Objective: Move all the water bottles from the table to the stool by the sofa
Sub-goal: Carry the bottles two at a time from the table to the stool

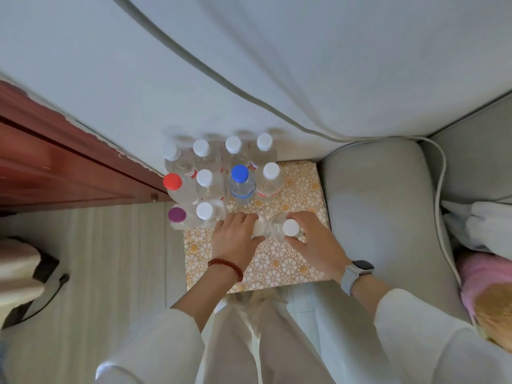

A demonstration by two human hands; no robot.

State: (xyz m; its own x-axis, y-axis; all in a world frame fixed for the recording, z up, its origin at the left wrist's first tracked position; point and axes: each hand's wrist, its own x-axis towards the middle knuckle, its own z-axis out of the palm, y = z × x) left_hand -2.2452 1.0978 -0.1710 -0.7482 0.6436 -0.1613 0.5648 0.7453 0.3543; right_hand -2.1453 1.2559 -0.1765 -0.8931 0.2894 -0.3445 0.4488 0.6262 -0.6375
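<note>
Stool [297, 189], patterned top, beside sofa arm [371, 206]. Ten bottles upright at its far-left part (caps white, one blue [240, 173], one red [172, 181], one purple [176, 214]). Left hand [235, 239] grips white-capped bottle [259, 228]; right hand [313, 239] grips neighbouring bottle [290, 227]. Both bottles apparently resting on stool; bases hidden.

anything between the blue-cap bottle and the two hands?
Head view: only bare patterned stool top lies between the blue-cap bottle and the left hand and right hand, each gripping a white-cap bottle.
</note>
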